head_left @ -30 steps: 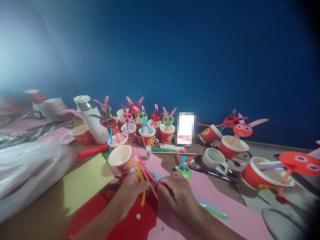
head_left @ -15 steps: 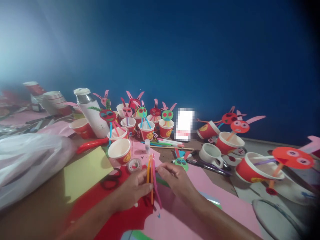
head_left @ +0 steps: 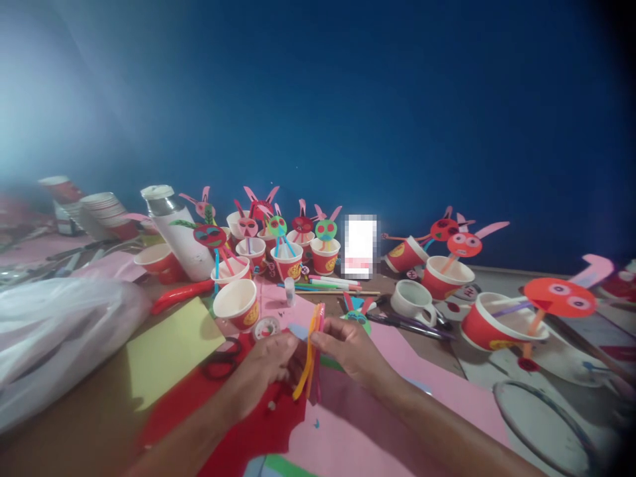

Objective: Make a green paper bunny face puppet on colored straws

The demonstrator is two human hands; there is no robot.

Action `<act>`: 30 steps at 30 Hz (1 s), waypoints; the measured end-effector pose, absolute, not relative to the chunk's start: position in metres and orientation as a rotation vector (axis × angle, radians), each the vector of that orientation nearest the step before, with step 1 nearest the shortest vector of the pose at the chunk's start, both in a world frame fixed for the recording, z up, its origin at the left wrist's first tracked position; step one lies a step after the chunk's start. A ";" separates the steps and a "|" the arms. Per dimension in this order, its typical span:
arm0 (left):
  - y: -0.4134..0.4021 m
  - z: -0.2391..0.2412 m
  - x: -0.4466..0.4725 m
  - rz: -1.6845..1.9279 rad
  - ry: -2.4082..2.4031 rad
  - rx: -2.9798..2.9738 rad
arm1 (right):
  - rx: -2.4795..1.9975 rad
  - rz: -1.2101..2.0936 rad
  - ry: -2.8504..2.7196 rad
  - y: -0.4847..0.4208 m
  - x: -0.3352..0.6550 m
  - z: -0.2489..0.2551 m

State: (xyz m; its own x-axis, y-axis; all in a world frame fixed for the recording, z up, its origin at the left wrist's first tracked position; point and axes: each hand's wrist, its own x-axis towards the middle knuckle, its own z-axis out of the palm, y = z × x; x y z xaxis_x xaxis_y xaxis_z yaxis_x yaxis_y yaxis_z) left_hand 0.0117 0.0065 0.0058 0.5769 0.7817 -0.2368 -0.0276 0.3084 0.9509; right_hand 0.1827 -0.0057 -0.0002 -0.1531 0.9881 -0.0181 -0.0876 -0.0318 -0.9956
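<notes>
My right hand [head_left: 350,348] pinches a small bundle of thin straws [head_left: 313,361], yellow, orange and pink, between thumb and fingers near their upper ends. The straws hang down over the red and pink paper. Just left of them is my left hand [head_left: 265,368], its fingers loosely curled and apart, with nothing visible in it. A roll of clear tape [head_left: 265,327] lies behind the left hand. Beside that wrist, dark-handled scissors [head_left: 221,358] rest on the red paper [head_left: 223,430]. A green paper face with red ears [head_left: 358,320] lies beyond my right hand.
Paper cups with rabbit-like figures [head_left: 288,258] stand along the blue wall. An undecorated paper cup [head_left: 236,301], a white flask [head_left: 181,232] and a plastic bag [head_left: 64,338] are on the left. A white mug [head_left: 412,301], pens [head_left: 412,326] and a cup with an orange figure [head_left: 491,324] are on the right.
My left hand has let go of the straws and drawn slightly left. The bundle has shifted right into my right hand's pinch. The whole view has turned slightly.
</notes>
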 end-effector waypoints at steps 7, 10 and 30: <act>0.006 -0.010 0.009 0.540 0.993 1.318 | -1.120 1.347 -1.228 -0.005 0.182 -0.002; 0.007 -0.014 0.010 0.564 0.992 1.332 | -1.082 1.368 -1.227 -0.004 0.181 -0.005; 0.004 -0.001 0.007 0.719 0.943 1.530 | -0.961 1.459 -0.958 -0.006 0.175 -0.003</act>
